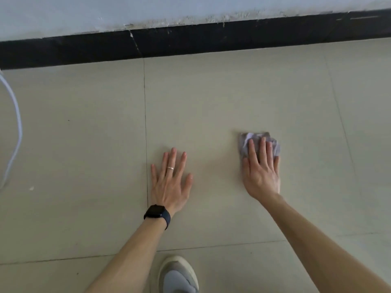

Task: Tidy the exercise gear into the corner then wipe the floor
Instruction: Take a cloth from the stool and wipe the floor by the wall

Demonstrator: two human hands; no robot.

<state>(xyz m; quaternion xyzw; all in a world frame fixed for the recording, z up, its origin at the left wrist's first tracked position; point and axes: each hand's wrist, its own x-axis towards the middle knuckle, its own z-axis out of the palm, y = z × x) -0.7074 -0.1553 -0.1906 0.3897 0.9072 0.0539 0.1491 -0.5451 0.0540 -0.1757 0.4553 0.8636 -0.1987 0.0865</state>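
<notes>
Floor [211, 92] of pale beige tile fills the view, and a person leans over it with both hands down. The right hand [261, 172] lies flat, fingers straight and together, pressing a small crumpled grey cloth [244, 144] onto the tile; it pins the cloth without gripping it, and the cloth's far edge shows beyond the fingertips. The left hand [170, 182] is released and holds nothing, palm flat on the bare tile with fingers spread, apparently taking the person's weight. It wears a ring [170, 168], with a dark watch [157, 214] on the wrist. The two hands sit apart on the same tile, the left one just right of a grout line [145, 123].

Near the bottom edge, between the forearms, is the toe of a grey and cream shoe [179, 275]. At the far side a black skirting [190, 39] runs along the foot of a pale wall [148, 9]. A white cable [17, 123] curves down the left edge.

No exercise gear is in view, so the tidying cannot be checked; the step in hand looks like the wiping. The next move probably calls for sliding the cloth across the tile under steady pressure, with the left hand as a brace.
</notes>
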